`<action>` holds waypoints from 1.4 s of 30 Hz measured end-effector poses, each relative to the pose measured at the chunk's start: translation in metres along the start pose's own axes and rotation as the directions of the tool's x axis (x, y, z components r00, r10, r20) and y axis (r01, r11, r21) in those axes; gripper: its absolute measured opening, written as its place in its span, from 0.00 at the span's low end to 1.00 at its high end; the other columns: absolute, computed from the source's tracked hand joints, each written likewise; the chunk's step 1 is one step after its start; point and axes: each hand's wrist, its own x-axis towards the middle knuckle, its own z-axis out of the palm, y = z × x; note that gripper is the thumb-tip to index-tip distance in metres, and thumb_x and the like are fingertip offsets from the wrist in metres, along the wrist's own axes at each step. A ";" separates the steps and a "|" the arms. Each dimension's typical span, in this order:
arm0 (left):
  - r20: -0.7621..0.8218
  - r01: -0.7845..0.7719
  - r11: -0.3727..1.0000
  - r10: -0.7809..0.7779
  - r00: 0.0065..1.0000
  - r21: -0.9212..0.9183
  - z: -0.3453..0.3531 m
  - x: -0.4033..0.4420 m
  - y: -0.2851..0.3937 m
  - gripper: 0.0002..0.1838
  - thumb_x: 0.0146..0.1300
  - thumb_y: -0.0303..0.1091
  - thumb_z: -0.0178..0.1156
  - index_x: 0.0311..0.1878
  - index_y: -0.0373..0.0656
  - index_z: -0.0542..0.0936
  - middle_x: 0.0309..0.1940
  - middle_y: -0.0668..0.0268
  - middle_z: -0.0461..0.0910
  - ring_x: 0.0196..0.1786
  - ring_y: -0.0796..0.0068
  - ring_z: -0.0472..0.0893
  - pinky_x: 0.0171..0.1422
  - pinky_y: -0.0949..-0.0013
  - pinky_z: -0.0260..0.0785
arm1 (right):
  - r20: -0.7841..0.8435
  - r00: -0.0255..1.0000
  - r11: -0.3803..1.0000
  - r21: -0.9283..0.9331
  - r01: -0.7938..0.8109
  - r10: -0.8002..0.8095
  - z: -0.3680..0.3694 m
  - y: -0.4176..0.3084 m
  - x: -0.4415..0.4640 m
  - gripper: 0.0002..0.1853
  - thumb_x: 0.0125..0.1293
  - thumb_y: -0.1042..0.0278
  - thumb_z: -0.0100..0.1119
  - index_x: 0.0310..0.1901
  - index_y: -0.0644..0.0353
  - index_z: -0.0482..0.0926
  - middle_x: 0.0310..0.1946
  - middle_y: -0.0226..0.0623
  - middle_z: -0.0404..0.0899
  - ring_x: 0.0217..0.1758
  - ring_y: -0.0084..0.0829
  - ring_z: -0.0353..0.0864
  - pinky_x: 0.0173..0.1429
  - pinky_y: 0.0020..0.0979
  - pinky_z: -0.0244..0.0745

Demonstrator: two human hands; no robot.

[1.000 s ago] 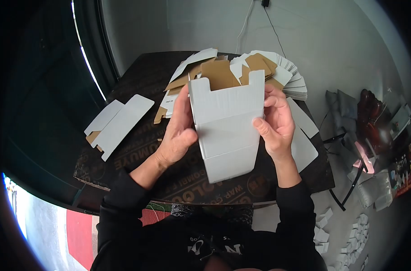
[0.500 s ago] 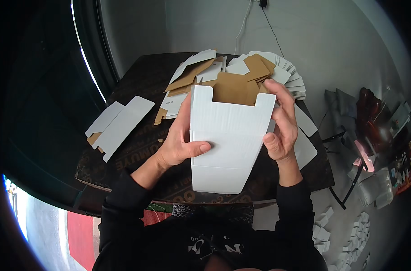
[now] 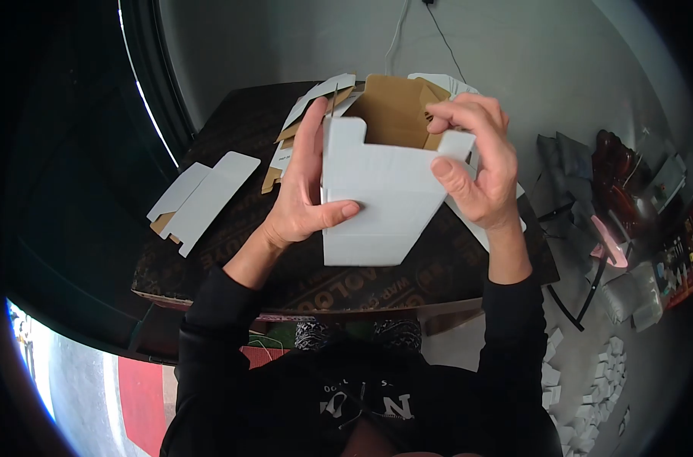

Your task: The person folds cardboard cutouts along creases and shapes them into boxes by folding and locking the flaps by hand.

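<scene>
A white cardboard box point(image 3: 384, 190) with a brown inside is held up over the table in the head view. Its top is open, and its lower end narrows in view. My left hand point(image 3: 300, 183) grips the box's left side, thumb across the front panel and fingers along the side. At the upper right corner, my right hand point(image 3: 483, 156) has its thumb against the front and its bent fingers around a small side flap point(image 3: 457, 143). Part of the right side is hidden behind that hand.
A dark printed table point(image 3: 232, 266) lies underneath. A flat folded carton point(image 3: 209, 198) rests at its left, with more white and brown carton blanks point(image 3: 316, 103) behind the box. Small white pieces point(image 3: 605, 373) cover the floor at right, near a clear plastic bag point(image 3: 628, 305).
The box has risen and tipped, so more of its brown inside shows. My right hand has moved up from its right side to the top corner flap.
</scene>
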 end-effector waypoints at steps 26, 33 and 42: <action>-0.074 -0.272 0.946 0.288 0.955 0.175 0.036 -0.053 -0.003 0.60 0.57 0.52 0.67 0.79 0.37 0.38 0.79 0.46 0.41 0.79 0.49 0.48 0.81 0.49 0.41 | 0.294 0.955 0.943 -0.307 0.128 -0.034 -0.027 -0.096 -0.030 0.05 0.53 0.69 0.68 0.28 0.55 0.79 0.19 0.25 0.69 0.37 0.28 0.71 0.61 0.35 0.59; -0.157 -0.118 0.993 0.113 0.981 -0.027 0.059 -0.060 0.030 0.51 0.62 0.46 0.65 0.79 0.39 0.44 0.72 0.47 0.56 0.71 0.53 0.61 0.75 0.53 0.52 | 0.298 0.952 0.826 -0.553 0.111 0.072 -0.025 -0.110 -0.038 0.06 0.53 0.69 0.68 0.29 0.56 0.79 0.30 0.29 0.75 0.39 0.29 0.72 0.61 0.38 0.60; -0.221 -0.117 0.990 0.132 0.966 0.079 0.058 -0.058 0.033 0.40 0.67 0.39 0.61 0.76 0.40 0.53 0.65 0.48 0.64 0.66 0.57 0.66 0.70 0.58 0.58 | 0.200 0.978 0.769 -0.615 0.177 -0.065 0.016 -0.107 -0.044 0.09 0.54 0.72 0.67 0.35 0.60 0.77 0.33 0.34 0.75 0.40 0.34 0.73 0.57 0.38 0.64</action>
